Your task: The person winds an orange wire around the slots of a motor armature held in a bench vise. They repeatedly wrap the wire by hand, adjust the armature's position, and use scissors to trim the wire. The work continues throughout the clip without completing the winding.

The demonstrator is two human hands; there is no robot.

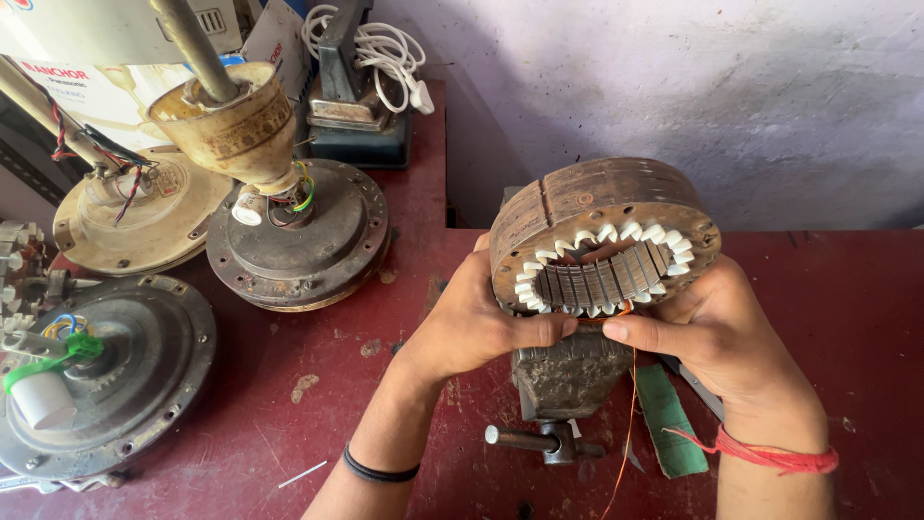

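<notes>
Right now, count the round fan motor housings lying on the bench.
3: a dark one at the left edge, a dark one behind it, a cream one at back left. Others may be hidden.

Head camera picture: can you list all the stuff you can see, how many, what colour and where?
stator ring: one, brown with white slot liners, held up at centre
copper wire: one strand, orange, hanging below the ring
bench vise: one, dark grey, under the ring
green strip: one, on the table right of the vise
fan motors: three, grey and cream, left side
iron with white cord: one, dark, at the back
table: one, red
wristbands: black on left wrist, red on right
left hand: grips the ring's left edge
right hand: holds the right edge, pinching the wire
</notes>
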